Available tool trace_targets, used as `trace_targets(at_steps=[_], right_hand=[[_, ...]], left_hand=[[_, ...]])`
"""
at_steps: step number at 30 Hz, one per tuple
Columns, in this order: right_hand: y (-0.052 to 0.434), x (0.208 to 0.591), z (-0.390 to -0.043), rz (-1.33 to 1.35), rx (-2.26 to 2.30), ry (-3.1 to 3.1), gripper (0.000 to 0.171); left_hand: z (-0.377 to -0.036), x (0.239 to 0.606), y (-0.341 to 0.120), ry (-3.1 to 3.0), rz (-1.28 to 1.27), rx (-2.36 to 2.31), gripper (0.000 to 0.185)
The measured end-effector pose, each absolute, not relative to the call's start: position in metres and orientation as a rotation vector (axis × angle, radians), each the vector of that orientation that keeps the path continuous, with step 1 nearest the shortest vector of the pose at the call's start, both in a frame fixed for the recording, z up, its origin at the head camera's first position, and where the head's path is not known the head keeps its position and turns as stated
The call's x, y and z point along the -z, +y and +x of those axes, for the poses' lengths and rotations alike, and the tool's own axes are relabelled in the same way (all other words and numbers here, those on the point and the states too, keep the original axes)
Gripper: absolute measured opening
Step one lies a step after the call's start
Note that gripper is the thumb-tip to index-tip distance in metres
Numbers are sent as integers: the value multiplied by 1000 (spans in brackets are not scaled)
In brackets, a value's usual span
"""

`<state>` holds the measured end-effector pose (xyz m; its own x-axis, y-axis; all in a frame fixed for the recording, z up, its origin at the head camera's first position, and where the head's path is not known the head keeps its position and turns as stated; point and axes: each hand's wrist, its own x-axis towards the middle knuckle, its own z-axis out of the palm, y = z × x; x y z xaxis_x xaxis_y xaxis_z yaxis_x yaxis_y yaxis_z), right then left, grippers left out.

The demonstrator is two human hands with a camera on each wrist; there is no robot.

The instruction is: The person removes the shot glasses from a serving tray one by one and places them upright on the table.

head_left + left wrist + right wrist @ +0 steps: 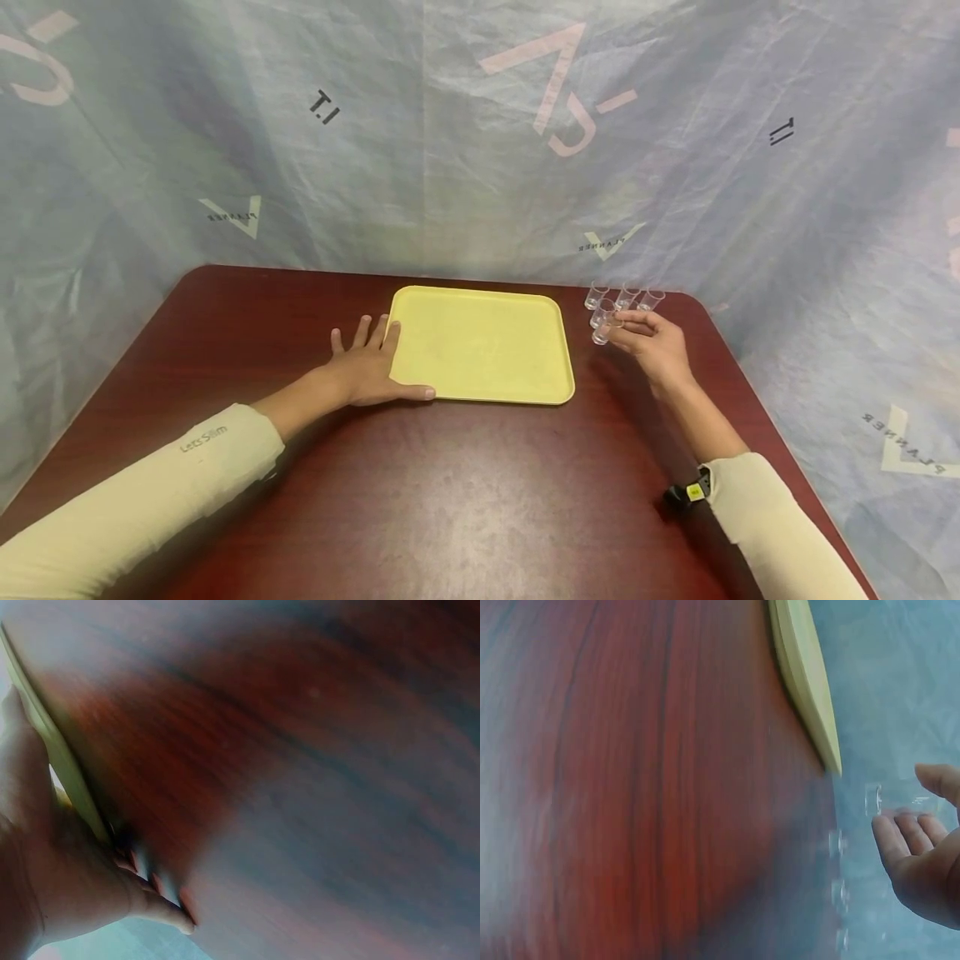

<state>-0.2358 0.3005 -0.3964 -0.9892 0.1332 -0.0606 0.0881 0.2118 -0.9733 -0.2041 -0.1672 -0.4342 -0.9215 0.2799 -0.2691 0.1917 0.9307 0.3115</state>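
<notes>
Clear little cups (pixel 615 307) stood clustered at the far right of the worktop (pixel 450 500), just beside the yellow tray's (pixel 480 346) right edge, and the nearest cup (pixel 602 332) sat tilted at the fingertips of the right hand (pixel 656 343), whose grip was loosely curled and pinching it lightly. That light hold on a slick, tipped cup looked likely to let it slip, or to knock its close-packed neighbours over and send them rolling off the nearby worktop edge. Left hand (pixel 367 367) lay flat and open on the worktop, fingers against the tray's left edge, so an uneven push could skid the tray toward the cups.
</notes>
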Motion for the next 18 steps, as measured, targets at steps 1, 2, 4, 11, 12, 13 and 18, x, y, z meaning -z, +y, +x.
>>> trace_targets(at_steps=[1, 2, 4, 11, 12, 13, 18], right_hand=[[306, 397, -236, -236, -1958, -2387, 50], [311, 398, -237, -252, -1975, -2359, 48], [321, 399, -239, -281, -2010, -2304, 46], [355, 405, -251, -359, -2008, -2246, 45], [360, 406, -253, -373, -2008, -2240, 43], [365, 408, -254, -387, -2010, -2233, 43], [382, 416, -262, -428, -2054, -2173, 41]], left_hand=[[-204, 434, -167, 2775, 348, -406, 155], [-204, 434, -167, 2774, 348, -406, 155], [-204, 433, -167, 2774, 344, -408, 155], [-204, 432, -168, 2768, 337, -404, 155], [-204, 432, -168, 2768, 339, -405, 155], [-204, 432, -168, 2766, 341, -409, 155], [-205, 433, -166, 2765, 349, -402, 156]])
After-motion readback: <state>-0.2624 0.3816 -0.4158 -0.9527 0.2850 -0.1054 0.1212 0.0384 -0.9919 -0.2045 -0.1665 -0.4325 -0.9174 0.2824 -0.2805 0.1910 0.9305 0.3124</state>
